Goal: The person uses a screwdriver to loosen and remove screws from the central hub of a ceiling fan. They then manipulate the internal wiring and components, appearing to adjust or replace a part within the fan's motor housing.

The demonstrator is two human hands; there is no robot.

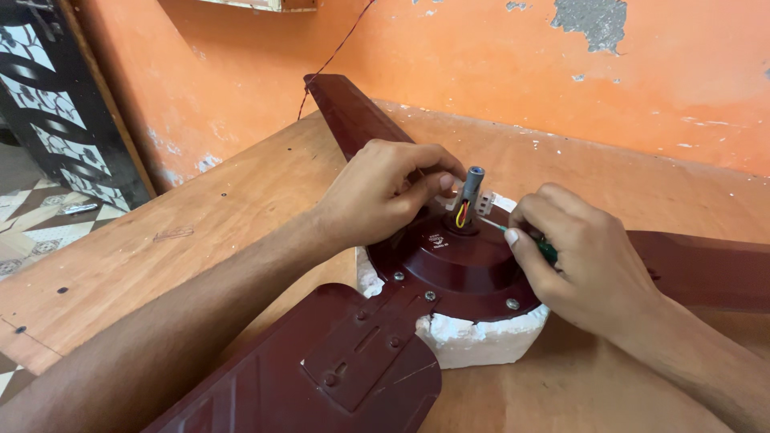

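A dark maroon ceiling fan motor (461, 269) rests on a white foam block (473, 337) on a wooden table (160, 240). Its grey shaft (472, 183) stands up in the middle, with red and yellow wires and a small white terminal block (484, 202) beside it. My left hand (385, 192) pinches the shaft near its top. My right hand (581, 256) grips a small green-handled screwdriver (547, 251), its thin tip pointing at the terminal block. Three maroon blades spread out: one near (321, 377), one far (349, 112), one right (706, 269).
An orange wall (497, 72) with chipped paint rises behind the table. A thin wire (333, 56) hangs down it toward the far blade. At left stand a black-and-white patterned panel (56, 104) and a tiled floor (32, 224).
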